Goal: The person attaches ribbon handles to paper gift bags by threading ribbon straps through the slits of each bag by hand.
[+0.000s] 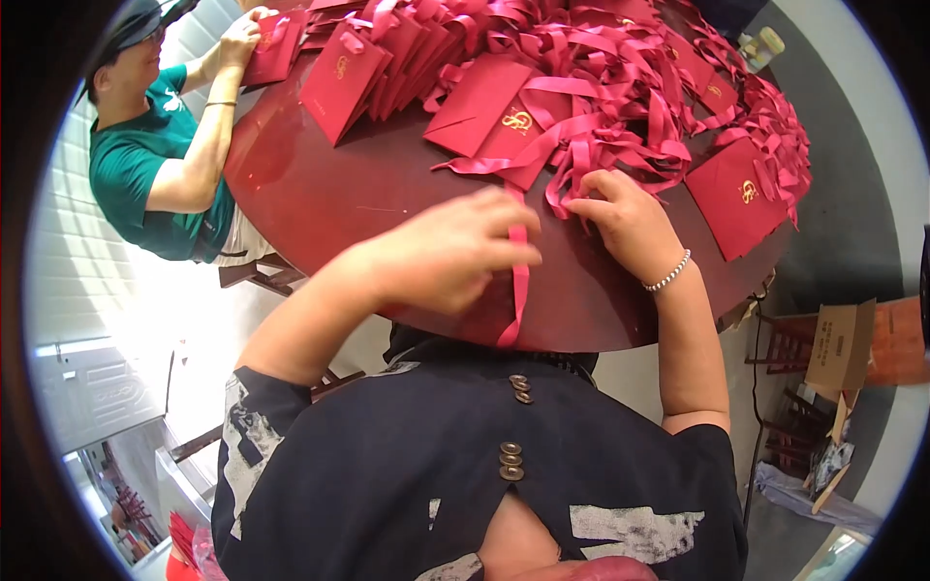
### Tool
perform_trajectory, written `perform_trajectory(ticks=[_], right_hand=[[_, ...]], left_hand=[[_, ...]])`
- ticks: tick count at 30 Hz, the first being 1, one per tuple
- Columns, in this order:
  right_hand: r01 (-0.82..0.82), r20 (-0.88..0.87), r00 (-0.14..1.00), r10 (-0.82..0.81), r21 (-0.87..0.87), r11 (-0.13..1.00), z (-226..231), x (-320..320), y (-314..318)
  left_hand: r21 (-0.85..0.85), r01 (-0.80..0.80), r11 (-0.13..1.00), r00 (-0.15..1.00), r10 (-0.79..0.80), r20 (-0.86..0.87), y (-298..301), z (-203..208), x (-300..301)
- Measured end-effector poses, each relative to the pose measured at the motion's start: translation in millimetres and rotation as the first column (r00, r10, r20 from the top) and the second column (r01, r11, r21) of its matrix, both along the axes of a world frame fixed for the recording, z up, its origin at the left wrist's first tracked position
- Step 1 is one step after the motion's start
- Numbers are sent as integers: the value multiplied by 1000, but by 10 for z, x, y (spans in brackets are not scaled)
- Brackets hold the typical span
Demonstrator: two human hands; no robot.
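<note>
My left hand (455, 252) is above the near part of the table, its fingers curved and apart and slightly blurred. Close to its fingertips a strand of pink-red ribbon (514, 308) runs from a red paper gift bag (516, 172) toward the table's near edge. My right hand (630, 223), with a beaded bracelet at the wrist, pinches a loop of ribbon at the front of a big tangled ribbon heap (620, 107). A flat red bag with a gold emblem (738, 198) lies to the right of this hand.
Several red bags (351, 77) stand in a row at the far left of the round dark-red table (320, 208). Across on the left, a person in a green shirt (136, 174) handles another red bag (274, 48). A cardboard box (841, 347) is beyond the table at right.
</note>
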State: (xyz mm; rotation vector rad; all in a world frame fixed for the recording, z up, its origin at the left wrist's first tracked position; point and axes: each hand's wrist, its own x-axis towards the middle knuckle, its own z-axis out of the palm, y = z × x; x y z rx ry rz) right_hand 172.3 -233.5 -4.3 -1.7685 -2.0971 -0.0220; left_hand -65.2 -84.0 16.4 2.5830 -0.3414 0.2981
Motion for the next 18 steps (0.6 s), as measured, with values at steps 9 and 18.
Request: perform_trajectory(ticks=[9,18], right_hand=[[60,-567,822,-56,-12,998,122,28,-70],[140,-955,84,285,294,945,543,293,-265]], left_hand=[[-29,-665,747,722,652,234,593,-281,134],[-45,-860,507,505,861,50,677,-318,494]])
